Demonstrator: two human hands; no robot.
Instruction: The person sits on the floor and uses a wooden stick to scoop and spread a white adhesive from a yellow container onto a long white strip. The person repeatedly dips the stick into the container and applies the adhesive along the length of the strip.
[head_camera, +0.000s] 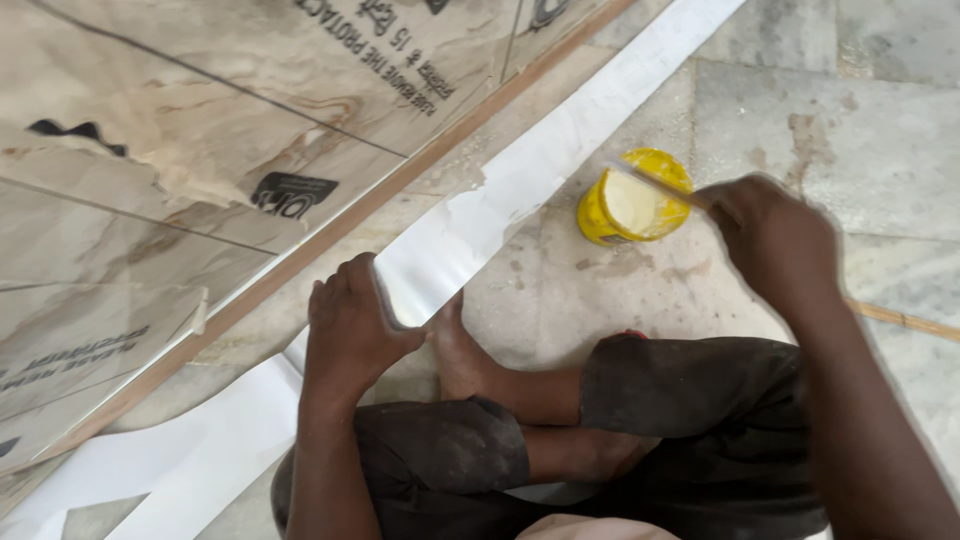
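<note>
My left hand (348, 322) presses flat on a long white strip (520, 185) that runs diagonally across the stone floor. The strip lies along the edge of a big marble-patterned laminate board (190, 160) with a wooden edge. My right hand (775, 235) grips a thin flat stick (655, 182), blurred by motion, whose far end reaches over a yellow tub (632, 200) of pale creamy glue. I sit cross-legged; my bare foot (462, 350) rests on the floor beside the strip.
Grey stone floor tiles (850, 110) with stains spread to the right. A thin wooden strip (905, 320) lies on the floor behind my right arm. My dark trousers (690, 400) fill the lower middle of the view.
</note>
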